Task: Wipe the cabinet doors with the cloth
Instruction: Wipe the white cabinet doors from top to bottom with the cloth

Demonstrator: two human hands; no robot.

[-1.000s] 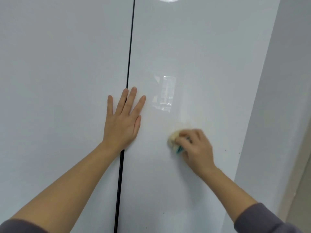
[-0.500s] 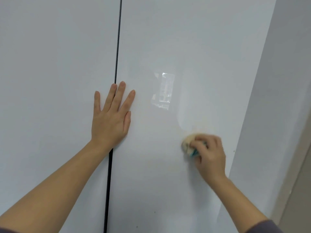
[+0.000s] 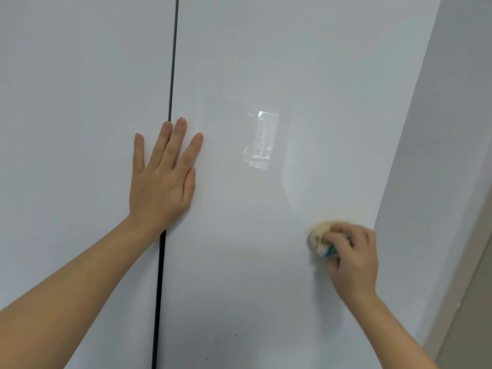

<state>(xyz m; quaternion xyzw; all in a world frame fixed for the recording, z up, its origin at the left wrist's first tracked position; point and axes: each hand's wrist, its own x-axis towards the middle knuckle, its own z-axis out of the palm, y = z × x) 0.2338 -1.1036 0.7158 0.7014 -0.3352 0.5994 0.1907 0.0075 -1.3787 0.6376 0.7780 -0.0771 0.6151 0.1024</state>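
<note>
Cloth (image 3: 318, 239) is bunched in your right hand (image 3: 354, 258), fingers curled round it, against the right door (image 3: 266, 275) near its outer edge. Left hand (image 3: 162, 182) lies flat, fingers spread, across the gap (image 3: 172, 75). Press evenly, overlap strokes, and reach the dark specks (image 3: 235, 335) below

Bare forearms (image 3: 80, 288) lead to the left hand (image 3: 162, 187) and right hand (image 3: 354, 265).
</note>
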